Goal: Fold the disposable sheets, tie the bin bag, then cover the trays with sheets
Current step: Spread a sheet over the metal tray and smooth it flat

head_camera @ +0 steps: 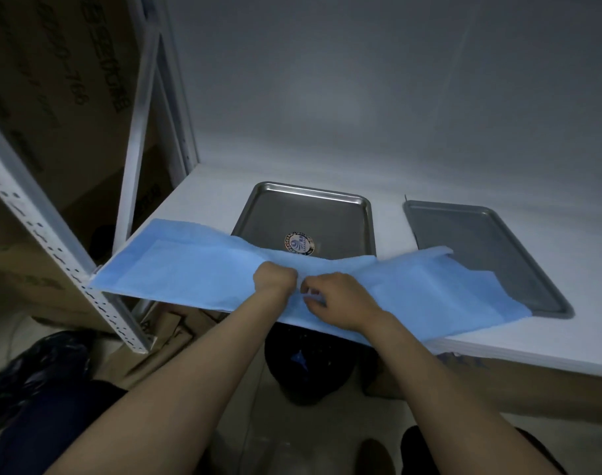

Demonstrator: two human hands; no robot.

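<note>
A long blue disposable sheet (pixel 189 265) lies across the front of the white table (pixel 388 221), overhanging its near edge. It covers the near ends of two steel trays: the left tray (pixel 306 214) with a round sticker, and the right tray (pixel 481 241). My left hand (pixel 274 276) and my right hand (pixel 337 298) sit side by side at the sheet's middle, fingers curled, pinching the sheet near its front edge. Below the table, a dark bin with a black bag (pixel 309 365) holds a bit of blue material.
A white metal shelving post (pixel 70 269) and cardboard boxes (pixel 52 97) stand at the left. A black bag (pixel 35 368) lies on the floor at lower left. A grey wall rises behind the table.
</note>
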